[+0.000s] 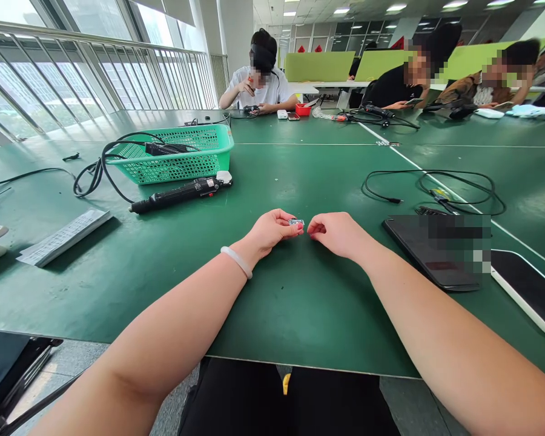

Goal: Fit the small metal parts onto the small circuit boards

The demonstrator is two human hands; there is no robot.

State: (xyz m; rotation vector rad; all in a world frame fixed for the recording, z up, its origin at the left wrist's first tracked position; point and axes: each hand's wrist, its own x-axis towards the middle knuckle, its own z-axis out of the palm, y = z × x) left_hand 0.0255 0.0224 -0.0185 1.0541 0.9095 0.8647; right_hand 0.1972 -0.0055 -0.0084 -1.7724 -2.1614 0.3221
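Note:
My left hand [275, 231], with a pale bracelet [237, 261] on its wrist, is raised slightly over the green table [272, 303]. Its thumb and fingers pinch a small flat piece with light and dark markings [296, 223], too small to name exactly. Just right of that piece is my right hand [336, 233]. Its fingers are curled and the tips pressed together; whatever they hold, if anything, is hidden. A narrow gap separates the two hands.
A green basket [181, 169] with cables stands beyond a black electric screwdriver [181, 195]. Left lies a stack of paper [66, 236]. On the right are a cable [436, 172], a black flat device [409, 248] and a white-edged phone-like device [527, 284]. Several people sit opposite.

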